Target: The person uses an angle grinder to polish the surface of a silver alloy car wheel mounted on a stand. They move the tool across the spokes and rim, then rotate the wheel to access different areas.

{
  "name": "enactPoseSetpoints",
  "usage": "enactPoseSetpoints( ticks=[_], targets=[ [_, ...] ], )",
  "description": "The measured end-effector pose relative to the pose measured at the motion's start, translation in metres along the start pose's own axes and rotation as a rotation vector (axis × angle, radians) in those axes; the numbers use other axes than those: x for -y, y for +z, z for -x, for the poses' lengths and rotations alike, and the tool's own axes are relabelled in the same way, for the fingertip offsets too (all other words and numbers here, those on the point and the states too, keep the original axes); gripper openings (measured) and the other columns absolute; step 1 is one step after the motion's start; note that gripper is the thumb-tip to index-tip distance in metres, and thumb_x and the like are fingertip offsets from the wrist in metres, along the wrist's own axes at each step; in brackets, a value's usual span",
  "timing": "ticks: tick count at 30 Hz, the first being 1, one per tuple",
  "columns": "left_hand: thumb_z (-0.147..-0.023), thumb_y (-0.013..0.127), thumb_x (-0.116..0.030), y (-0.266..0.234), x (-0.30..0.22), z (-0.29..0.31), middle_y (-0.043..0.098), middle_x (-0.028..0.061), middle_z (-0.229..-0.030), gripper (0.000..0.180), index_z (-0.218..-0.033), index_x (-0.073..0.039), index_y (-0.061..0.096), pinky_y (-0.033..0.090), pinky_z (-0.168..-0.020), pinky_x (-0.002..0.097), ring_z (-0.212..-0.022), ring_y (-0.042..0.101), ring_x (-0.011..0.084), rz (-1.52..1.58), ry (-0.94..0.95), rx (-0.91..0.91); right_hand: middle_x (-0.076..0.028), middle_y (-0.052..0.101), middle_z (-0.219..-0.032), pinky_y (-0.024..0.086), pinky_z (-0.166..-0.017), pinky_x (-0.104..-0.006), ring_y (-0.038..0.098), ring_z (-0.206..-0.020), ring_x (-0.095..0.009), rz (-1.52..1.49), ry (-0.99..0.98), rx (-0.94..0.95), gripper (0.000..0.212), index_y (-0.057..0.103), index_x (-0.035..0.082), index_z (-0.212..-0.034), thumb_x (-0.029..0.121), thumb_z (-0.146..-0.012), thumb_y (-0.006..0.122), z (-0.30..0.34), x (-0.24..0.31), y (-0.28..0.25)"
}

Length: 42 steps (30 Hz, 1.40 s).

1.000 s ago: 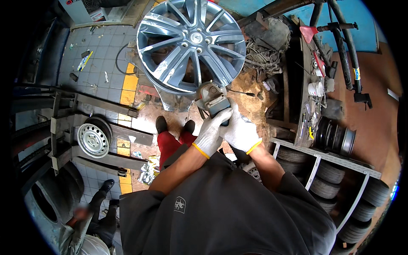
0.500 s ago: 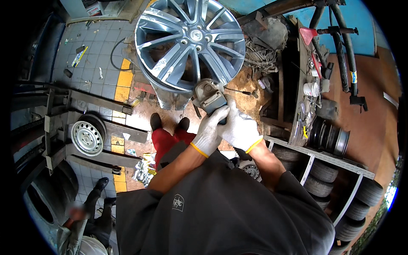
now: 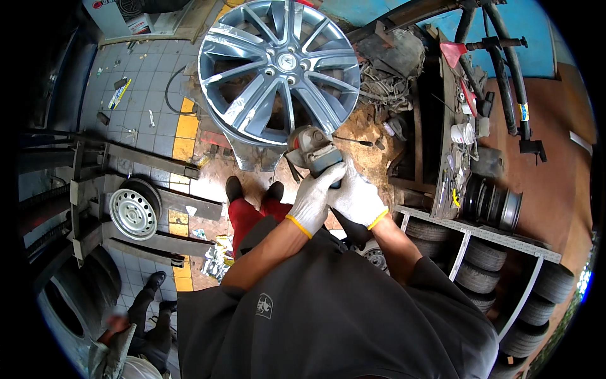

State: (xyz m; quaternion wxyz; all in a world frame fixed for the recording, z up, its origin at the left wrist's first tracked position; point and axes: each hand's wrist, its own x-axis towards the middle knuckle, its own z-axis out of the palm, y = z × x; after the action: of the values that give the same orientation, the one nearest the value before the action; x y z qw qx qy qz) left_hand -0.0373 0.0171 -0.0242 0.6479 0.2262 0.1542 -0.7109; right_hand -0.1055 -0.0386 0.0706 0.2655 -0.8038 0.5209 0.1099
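Note:
Both my hands wear white knit gloves with yellow cuffs and are closed round the body of an angle grinder (image 3: 313,150), grey with a dark blue part. My left hand (image 3: 312,201) wraps it from the left, thumb along its top. On the right side my right hand (image 3: 358,197) grips it, close against the left; its fingertips are mostly hidden. The grinder's head overlaps the near edge of a large alloy wheel rim (image 3: 285,104), grey with scuffed, pale patches on its spokes. Whether the two touch I cannot tell. The rim lies face up on a stand.
Left, a steel wheel (image 3: 133,210) rests among metal beams (image 3: 151,155). Right, a cluttered bench (image 3: 443,145) holds a white tub (image 3: 463,133); stacked tires (image 3: 483,265) fill a rack below. A seated person (image 3: 148,322) is at lower left. A thin rod tool (image 3: 353,140) lies beyond my right hand.
The grinder and my hands have shifted slightly down and right in the picture, opening a little more of the rim's near edge. My grip stays the same.

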Motion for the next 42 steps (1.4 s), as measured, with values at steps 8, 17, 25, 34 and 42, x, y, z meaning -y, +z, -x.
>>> enactPoseSetpoints(
  ticks=[8, 17, 25, 34, 42],
  targets=[
    [-0.084, 0.080, -0.023, 0.009, -0.015, -0.001, 0.069, 0.0081, -0.110, 0.044, -0.118, 0.002, 0.066, 0.051, -0.087, 0.0291, -0.098, 0.066, 0.0160, -0.134, 0.060, -0.065, -0.028, 0.068, -0.109, 0.052, -0.091, -0.0493, 0.066, -0.105, -0.045, -0.137, 0.034, 0.045, 0.075, 0.041, 0.006, -0.139, 0.037, -0.078, 0.072, -0.018, -0.015, 0.009],
    [-0.084, 0.080, -0.020, 0.012, -0.008, 0.005, 0.069, 0.0065, -0.110, 0.042, -0.117, 0.002, 0.066, 0.051, -0.086, 0.0286, -0.097, 0.066, 0.0151, -0.197, 0.055, -0.145, -0.027, 0.066, -0.118, 0.051, -0.096, -0.0458, 0.063, -0.113, -0.045, -0.246, -0.018, 0.082, 0.079, 0.041, 0.007, -0.141, 0.041, -0.078, 0.073, -0.017, -0.050, 0.030],
    [-0.083, 0.082, -0.018, 0.015, -0.009, 0.007, 0.071, 0.0066, -0.106, 0.037, -0.110, 0.003, 0.069, 0.051, -0.085, 0.0287, -0.095, 0.066, 0.0154, -0.202, 0.108, -0.159, -0.027, 0.066, -0.118, 0.051, -0.095, -0.0450, 0.063, -0.113, -0.042, -0.307, -0.078, -0.012, 0.067, 0.051, 0.005, -0.135, 0.037, -0.080, 0.071, -0.010, -0.038, 0.027],
    [-0.083, 0.081, -0.017, 0.009, -0.011, 0.008, 0.070, 0.0067, -0.108, 0.038, -0.113, 0.002, 0.068, 0.052, -0.081, 0.0292, -0.093, 0.066, 0.0150, -0.227, 0.045, -0.137, -0.026, 0.066, -0.119, 0.051, -0.095, -0.0426, 0.064, -0.114, -0.040, -0.374, 0.062, 0.076, 0.064, 0.051, 0.005, -0.133, 0.032, -0.079, 0.073, -0.002, -0.017, 0.012],
    [-0.082, 0.082, -0.016, 0.014, -0.022, -0.003, 0.069, 0.0061, -0.107, 0.040, -0.114, 0.001, 0.066, 0.052, -0.083, 0.0294, -0.093, 0.066, 0.0161, -0.218, 0.055, -0.140, -0.025, 0.064, -0.124, 0.049, -0.098, -0.0422, 0.062, -0.118, -0.039, -0.352, 0.114, 0.127, 0.071, 0.046, 0.005, -0.139, 0.032, -0.079, 0.074, -0.020, -0.021, 0.014]
  ],
)
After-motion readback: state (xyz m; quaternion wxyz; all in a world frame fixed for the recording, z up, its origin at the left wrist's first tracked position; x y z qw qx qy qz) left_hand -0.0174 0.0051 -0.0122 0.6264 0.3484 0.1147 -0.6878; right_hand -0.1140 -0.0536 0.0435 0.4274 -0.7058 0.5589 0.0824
